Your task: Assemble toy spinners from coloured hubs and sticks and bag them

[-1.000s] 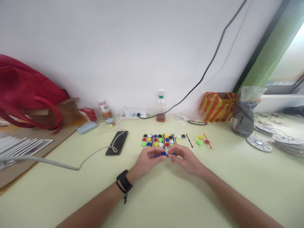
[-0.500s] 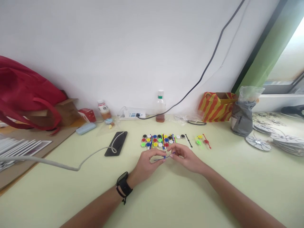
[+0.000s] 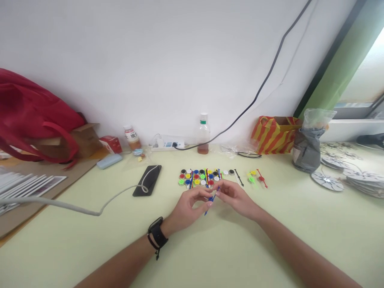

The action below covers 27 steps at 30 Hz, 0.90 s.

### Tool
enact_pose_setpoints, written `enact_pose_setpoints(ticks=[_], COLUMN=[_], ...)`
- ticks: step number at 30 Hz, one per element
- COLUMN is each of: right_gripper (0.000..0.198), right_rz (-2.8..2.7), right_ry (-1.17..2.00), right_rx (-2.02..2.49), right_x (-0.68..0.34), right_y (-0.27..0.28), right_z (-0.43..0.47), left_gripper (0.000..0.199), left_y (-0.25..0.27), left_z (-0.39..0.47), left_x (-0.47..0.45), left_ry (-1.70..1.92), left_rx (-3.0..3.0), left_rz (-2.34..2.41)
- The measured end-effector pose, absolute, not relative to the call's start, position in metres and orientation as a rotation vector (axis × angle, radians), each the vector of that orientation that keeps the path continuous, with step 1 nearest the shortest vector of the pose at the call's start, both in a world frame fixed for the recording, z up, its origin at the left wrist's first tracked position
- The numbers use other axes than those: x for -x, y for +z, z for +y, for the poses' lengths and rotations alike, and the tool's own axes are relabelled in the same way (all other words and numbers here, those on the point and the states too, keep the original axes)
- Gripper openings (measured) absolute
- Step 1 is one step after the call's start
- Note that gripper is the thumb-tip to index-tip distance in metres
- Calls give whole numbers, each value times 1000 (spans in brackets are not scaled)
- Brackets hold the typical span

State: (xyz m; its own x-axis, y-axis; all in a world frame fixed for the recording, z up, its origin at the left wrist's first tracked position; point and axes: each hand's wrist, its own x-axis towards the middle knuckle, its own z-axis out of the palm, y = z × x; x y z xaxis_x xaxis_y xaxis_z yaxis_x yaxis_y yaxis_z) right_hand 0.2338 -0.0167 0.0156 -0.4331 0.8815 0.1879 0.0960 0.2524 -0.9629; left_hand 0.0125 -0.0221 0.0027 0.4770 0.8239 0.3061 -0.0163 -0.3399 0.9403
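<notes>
A thin blue arrow-shaped spinner [image 3: 211,199] is pinched between my two hands above the table. My left hand [image 3: 192,203], with a black watch on the wrist, grips it near the middle between thumb and fingers. At its upper right end, my right hand [image 3: 235,197] closes thumb and fingertips on it. Just beyond my fingers lie rows of coloured round discs [image 3: 196,177] with several arrow pieces among them. A black arrow [image 3: 239,177] lies to their right. Farther right are a red arrow [image 3: 262,178] and a green piece [image 3: 251,180].
A black phone [image 3: 147,181] with a grey cable lies left of the discs. Behind stand a bottle [image 3: 203,136], a power strip [image 3: 168,144] and a striped bag [image 3: 274,134]. Stacked printed discs [image 3: 364,180] are at the right, white cards [image 3: 27,190] at the left.
The blue spinner has turned from nearly level to steeply slanted, its lower end now pointing down toward me. Both hands stay close together and have barely shifted.
</notes>
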Motion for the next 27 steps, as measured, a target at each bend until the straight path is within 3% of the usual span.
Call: enact_pose_setpoints(ticks=[3, 6, 10, 14, 16, 19, 23, 27], right_gripper=[35, 42, 32, 52, 58, 31, 58, 36], right_rz=[-1695, -1700, -1840, -1873, -1845, -1890, -1901, -1862], right_ry=[1240, 987, 684, 584, 580, 746, 978, 998], right_rx=[906, 989, 1030, 962, 928, 939, 1000, 983], right_x=[-234, -237, -243, -243, -240, -238, -238, -235], right_y=[13, 10, 7, 3, 2, 3, 11, 17], right_z=[-15, -13, -13, -19, -22, -21, -15, -17], left_gripper=[19, 26, 28, 31, 32, 33, 33, 32], left_y=[2, -4, -10, -8, -5, -2, -4, -5], left_z=[-21, -16, -10, -9, -9, -9, -9, -9], left_x=[-13, -12, -11, -10, -10, -11, -10, -10], left_ry=[973, 973, 1032, 1019, 1008, 1007, 1026, 1023], left_rx=[-1624, -1552, -1447, -1345, -1311, -1294, -1304, -1334], left_rz=[700, 752, 808, 810, 812, 819, 838, 824])
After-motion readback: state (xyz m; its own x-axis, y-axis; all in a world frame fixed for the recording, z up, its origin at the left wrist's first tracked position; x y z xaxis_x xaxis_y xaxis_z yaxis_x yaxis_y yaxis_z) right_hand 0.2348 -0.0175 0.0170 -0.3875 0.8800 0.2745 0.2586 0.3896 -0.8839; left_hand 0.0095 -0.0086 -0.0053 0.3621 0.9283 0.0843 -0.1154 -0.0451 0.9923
